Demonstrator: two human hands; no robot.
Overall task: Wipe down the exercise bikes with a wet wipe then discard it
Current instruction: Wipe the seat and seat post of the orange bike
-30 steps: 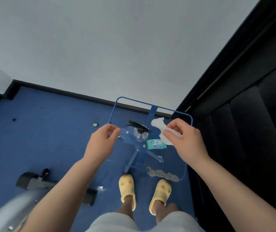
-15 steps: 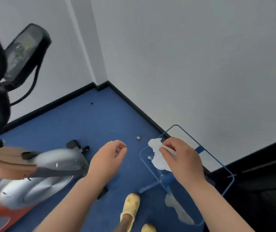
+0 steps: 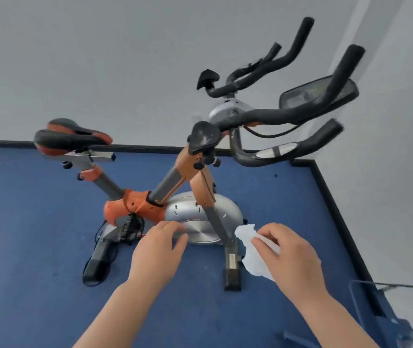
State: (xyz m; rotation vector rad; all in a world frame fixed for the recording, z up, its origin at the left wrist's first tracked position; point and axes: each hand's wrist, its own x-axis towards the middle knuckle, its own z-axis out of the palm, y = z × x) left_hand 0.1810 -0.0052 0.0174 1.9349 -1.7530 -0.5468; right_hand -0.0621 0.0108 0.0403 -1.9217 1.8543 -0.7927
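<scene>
A blue carpet [image 3: 37, 247] is laid across the floor and is edged by a dark skirting board [image 3: 336, 212]. Plain pale grey walls [image 3: 100, 59] are seen behind, met at a corner on the right.

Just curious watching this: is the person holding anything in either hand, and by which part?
The right hand pinches a white wet wipe by its right edge, the rest hanging free. The left hand holds nothing.
</scene>
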